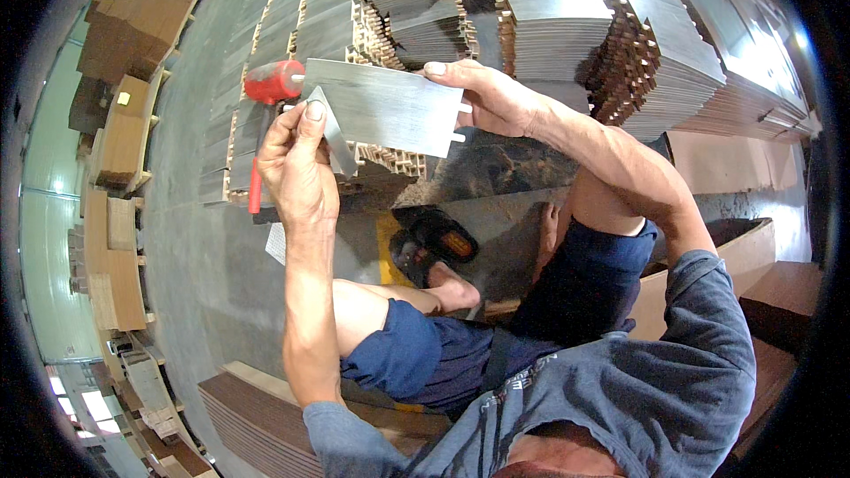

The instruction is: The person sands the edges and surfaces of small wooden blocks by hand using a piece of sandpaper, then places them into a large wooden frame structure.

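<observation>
In my right hand [498, 99] is a flat grey wood-grain panel [390, 108], gripped at its right end with the thumb on top. White dowels stick out of that end. My left hand [301, 158] pinches a narrower grey piece [337, 137] between thumb and fingers. This piece slants across the panel's left end; whether the two are joined I cannot tell. A white peg shows beside the left fingertips. Just beyond the left hand, a mallet with a red head [270, 81] and a red grip lies on stacked grey panels [328, 31].
More stacked grey panels [556, 22] stand at the far right. Sandals [434, 243] lie on the floor by my feet. A brown board stack [257, 420] is at the near left, with an open wooden box [708, 261] on the right. Boards on pallets [111, 248] line the left side.
</observation>
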`<state>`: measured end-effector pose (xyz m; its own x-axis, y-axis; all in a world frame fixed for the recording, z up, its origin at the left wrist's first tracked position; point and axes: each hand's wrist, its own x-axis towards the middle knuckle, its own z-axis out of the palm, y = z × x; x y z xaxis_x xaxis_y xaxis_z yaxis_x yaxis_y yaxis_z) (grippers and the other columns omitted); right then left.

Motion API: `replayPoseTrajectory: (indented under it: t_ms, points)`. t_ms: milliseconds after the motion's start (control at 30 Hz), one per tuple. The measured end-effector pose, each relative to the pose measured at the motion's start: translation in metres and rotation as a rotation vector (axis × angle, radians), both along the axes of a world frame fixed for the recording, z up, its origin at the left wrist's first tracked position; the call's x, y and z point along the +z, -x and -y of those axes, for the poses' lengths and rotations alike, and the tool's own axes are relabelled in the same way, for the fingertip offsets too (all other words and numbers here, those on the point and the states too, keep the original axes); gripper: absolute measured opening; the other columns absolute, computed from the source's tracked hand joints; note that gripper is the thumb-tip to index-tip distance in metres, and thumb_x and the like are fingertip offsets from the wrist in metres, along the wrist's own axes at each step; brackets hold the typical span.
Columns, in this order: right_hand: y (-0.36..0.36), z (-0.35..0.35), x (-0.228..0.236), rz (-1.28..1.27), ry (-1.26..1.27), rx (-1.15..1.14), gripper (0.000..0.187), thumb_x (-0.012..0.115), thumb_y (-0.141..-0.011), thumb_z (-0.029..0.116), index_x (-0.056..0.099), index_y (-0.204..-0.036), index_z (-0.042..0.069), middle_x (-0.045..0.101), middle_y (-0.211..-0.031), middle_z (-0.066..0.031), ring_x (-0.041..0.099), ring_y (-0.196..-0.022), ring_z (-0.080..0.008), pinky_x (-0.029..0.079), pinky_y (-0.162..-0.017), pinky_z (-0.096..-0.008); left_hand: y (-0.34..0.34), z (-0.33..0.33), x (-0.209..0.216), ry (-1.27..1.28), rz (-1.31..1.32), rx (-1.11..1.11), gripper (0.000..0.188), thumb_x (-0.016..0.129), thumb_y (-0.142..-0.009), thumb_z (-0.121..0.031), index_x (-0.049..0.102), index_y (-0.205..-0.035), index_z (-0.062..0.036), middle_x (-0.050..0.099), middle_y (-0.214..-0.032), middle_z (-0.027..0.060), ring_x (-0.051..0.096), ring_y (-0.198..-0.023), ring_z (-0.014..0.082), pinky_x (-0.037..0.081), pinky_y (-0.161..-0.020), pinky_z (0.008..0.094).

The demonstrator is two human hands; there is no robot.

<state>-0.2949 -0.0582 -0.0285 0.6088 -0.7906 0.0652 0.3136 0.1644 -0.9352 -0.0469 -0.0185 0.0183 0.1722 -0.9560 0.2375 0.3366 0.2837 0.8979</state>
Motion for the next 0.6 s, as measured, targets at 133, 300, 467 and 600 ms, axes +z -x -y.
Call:
replayPoseTrajectory:
  t_ms: [133, 300, 467, 600]
  points:
    - [-0.015, -0.012, 0.009, -0.088, 0.595, -0.232, 0.062, 0.065, -0.091, 0.037, 0.046, -0.139, 0.003, 0.063, -0.120, -0.0104, 0.061, -0.100, -0.0157, 0.051, -0.088, -0.0307, -0.005, 0.002, -0.001, 0.003, 0.016, 0.027, 0.010, 0.072, -0.085, -0.003, 0.071, -0.095, -0.0044, 0.071, -0.097, 0.0071, 0.065, -0.091, 0.0156, 0.052, -0.087, 0.0310]
    - [-0.011, -0.016, 0.016, -0.261, 0.553, -0.292, 0.055, 0.068, -0.087, 0.031, 0.055, -0.131, 0.000, 0.067, -0.113, -0.0159, 0.062, -0.103, -0.0186, 0.051, -0.088, -0.0330, -0.002, 0.000, -0.003, 0.001, 0.032, 0.011, 0.012, 0.071, -0.085, -0.001, 0.071, -0.096, -0.0027, 0.070, -0.096, 0.0076, 0.065, -0.089, 0.0149, 0.053, -0.085, 0.0293]
    - [-0.009, -0.021, 0.027, -0.418, 0.704, -0.433, 0.061, 0.079, -0.075, 0.035, 0.061, -0.122, -0.001, 0.068, -0.099, -0.0199, 0.067, -0.091, -0.0229, 0.053, -0.082, -0.0352, 0.016, -0.007, 0.000, 0.063, 0.118, 0.021, 0.014, 0.072, -0.084, 0.001, 0.070, -0.098, 0.0011, 0.070, -0.092, 0.0067, 0.064, -0.083, 0.0109, 0.052, -0.078, 0.0238]
    - [-0.016, -0.019, 0.016, -0.399, 0.622, -0.361, 0.051, 0.077, -0.079, 0.031, 0.063, -0.114, -0.003, 0.069, -0.093, -0.0171, 0.066, -0.082, -0.0204, 0.052, -0.076, -0.0345, 0.025, -0.009, -0.005, 0.069, 0.219, 0.025, 0.016, 0.074, -0.082, 0.001, 0.071, -0.098, 0.0027, 0.069, -0.090, 0.0048, 0.061, -0.081, 0.0083, 0.050, -0.076, 0.0211]
